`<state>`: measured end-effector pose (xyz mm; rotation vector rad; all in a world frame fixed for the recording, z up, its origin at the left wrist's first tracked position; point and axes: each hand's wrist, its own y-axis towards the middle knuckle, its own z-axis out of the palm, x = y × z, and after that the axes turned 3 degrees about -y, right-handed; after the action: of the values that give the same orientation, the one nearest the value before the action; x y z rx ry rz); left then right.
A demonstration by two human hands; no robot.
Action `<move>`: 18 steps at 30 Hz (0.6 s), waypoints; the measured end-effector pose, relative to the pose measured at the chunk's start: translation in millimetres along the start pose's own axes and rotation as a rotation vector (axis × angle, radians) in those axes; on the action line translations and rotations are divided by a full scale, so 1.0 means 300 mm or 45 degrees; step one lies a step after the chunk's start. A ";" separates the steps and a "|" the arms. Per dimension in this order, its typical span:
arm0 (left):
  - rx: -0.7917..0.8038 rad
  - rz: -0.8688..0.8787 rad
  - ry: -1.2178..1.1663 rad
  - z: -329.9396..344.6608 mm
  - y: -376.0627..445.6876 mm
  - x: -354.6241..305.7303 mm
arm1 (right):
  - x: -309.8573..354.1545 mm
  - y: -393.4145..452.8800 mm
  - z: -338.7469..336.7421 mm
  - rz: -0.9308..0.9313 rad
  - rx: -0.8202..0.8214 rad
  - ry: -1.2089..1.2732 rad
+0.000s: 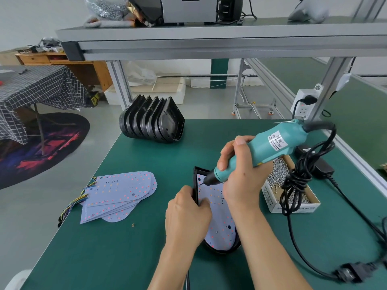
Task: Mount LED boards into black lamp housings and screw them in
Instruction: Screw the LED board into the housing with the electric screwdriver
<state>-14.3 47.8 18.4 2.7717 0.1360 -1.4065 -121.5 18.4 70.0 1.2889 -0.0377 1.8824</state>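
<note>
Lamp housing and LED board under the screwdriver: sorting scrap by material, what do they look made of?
Lamp housing: looks like moulded black plastic, semi-gloss, thin rim; painted metal is possible. LED board: flat, matte white sheet dotted with small LEDs, probably a coated circuit board.

There is one view only — a wide-angle camera on the person's head. It looks forward and down, close above the green worktable, and also reaches the shelf overhead and the floor at the left.
</note>
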 end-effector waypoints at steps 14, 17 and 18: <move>0.003 0.002 0.001 -0.002 -0.011 -0.004 | 0.001 0.003 -0.004 0.022 0.006 0.008; -0.003 0.008 0.010 -0.001 -0.013 -0.008 | 0.000 0.009 -0.002 0.044 0.005 0.028; -0.005 0.007 0.013 -0.001 -0.012 -0.009 | 0.000 0.010 -0.002 0.043 0.003 0.039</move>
<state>-15.8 51.3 20.8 2.7744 0.1317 -1.3889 -124.1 16.7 71.0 1.2684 -0.0414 1.9312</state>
